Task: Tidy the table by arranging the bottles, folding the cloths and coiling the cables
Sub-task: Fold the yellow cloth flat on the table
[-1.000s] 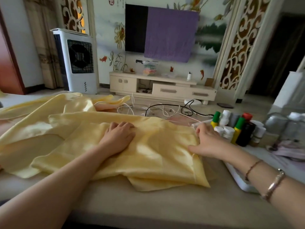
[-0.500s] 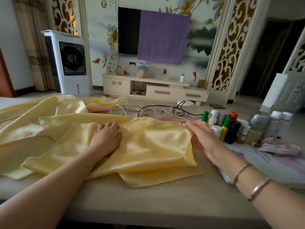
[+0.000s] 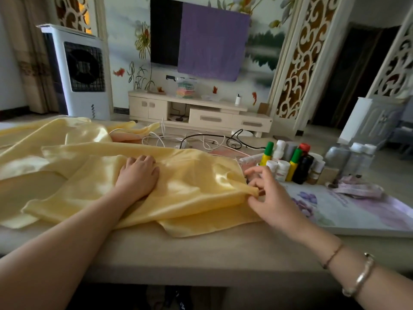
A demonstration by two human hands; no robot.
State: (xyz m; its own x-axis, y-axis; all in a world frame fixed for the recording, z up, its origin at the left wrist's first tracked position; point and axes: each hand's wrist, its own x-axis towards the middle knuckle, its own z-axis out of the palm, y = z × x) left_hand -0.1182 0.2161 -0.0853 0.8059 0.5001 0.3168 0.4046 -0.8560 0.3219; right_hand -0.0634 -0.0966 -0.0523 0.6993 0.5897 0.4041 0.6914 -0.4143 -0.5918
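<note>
A large pale yellow cloth lies spread and partly folded across the beige table. My left hand rests flat on its middle, fingers straight. My right hand pinches the cloth's right edge between thumb and fingers, pulling up a small ridge. Behind the cloth lie tangled white cables and a black cable. A cluster of bottles with green, red and white caps stands at the right, just beyond my right hand.
A flat white board with purple flower print lies at the right with a pinkish cloth on it. Clear and grey bottles stand further right. The table's front edge runs close below my forearms.
My right hand went from lying against the cloth's right edge to pinching that edge and lifting a fold. My left hand stayed pressed on the cloth. The camera moved closer.
</note>
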